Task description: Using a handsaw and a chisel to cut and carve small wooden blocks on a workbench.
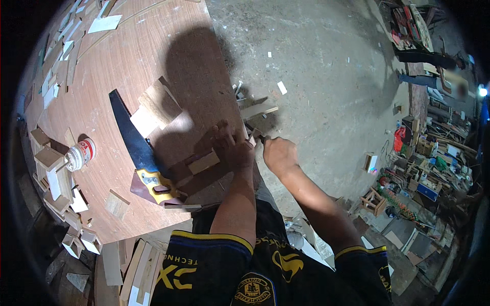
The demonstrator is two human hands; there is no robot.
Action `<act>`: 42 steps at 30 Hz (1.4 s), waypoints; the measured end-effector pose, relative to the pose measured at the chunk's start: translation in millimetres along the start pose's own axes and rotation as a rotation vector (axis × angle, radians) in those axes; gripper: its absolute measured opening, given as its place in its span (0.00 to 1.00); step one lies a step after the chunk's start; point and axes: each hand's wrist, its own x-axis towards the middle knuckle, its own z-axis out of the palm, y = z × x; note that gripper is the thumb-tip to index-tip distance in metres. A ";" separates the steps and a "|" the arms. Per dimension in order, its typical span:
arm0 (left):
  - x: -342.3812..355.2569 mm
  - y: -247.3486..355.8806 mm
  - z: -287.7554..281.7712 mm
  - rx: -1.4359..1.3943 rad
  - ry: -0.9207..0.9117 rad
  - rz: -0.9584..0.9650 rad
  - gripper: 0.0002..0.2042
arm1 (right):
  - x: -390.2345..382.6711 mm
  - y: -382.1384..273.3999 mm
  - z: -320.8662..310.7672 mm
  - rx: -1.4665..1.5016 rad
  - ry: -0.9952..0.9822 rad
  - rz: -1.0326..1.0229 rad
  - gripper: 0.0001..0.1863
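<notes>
My left hand [232, 148] lies flat, fingers spread, pressing a small wood block [204, 162] against the table [127, 61] near its edge. The block's long axis runs from lower left to upper right, out under my palm. My right hand [279, 154] is just to the right of the left one, past the table edge, closed around a small tool [258, 133]; what kind it is I cannot tell. Its tip points up and left at a wood piece [259, 110] jutting off the edge, just beyond my left fingertips. The right hand is the nearer to that piece. Left of my left hand, close by, lies a handsaw [137, 148], blade pointing away from me. Farther left is a glue jar [80, 153].
</notes>
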 end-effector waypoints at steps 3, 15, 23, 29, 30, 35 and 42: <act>-1.6 -0.5 -2.0 0.007 0.023 0.010 0.09 | -3.9 5.4 -1.7 0.017 -0.036 0.003 0.14; -5.9 -6.0 2.8 -0.026 -0.062 -0.016 0.11 | -3.1 15.2 -14.9 0.096 -0.017 -0.063 0.11; -10.3 -8.0 8.6 -0.028 -0.056 -0.003 0.10 | 7.9 20.2 -3.0 0.115 -0.034 -0.040 0.14; -4.0 0.6 6.4 0.009 -0.068 0.010 0.11 | 6.8 6.3 -7.0 0.107 -0.051 0.005 0.14; -9.9 -4.2 10.8 0.002 -0.090 0.008 0.12 | 10.9 -0.6 -1.2 0.098 -0.067 0.088 0.14; -18.6 -18.3 22.9 0.016 -0.082 -0.017 0.16 | 1.3 23.3 -19.9 0.083 -0.109 -0.105 0.15; -3.9 -4.1 5.8 0.028 0.056 0.049 0.07 | 14.6 27.9 -7.4 0.134 0.007 -0.179 0.11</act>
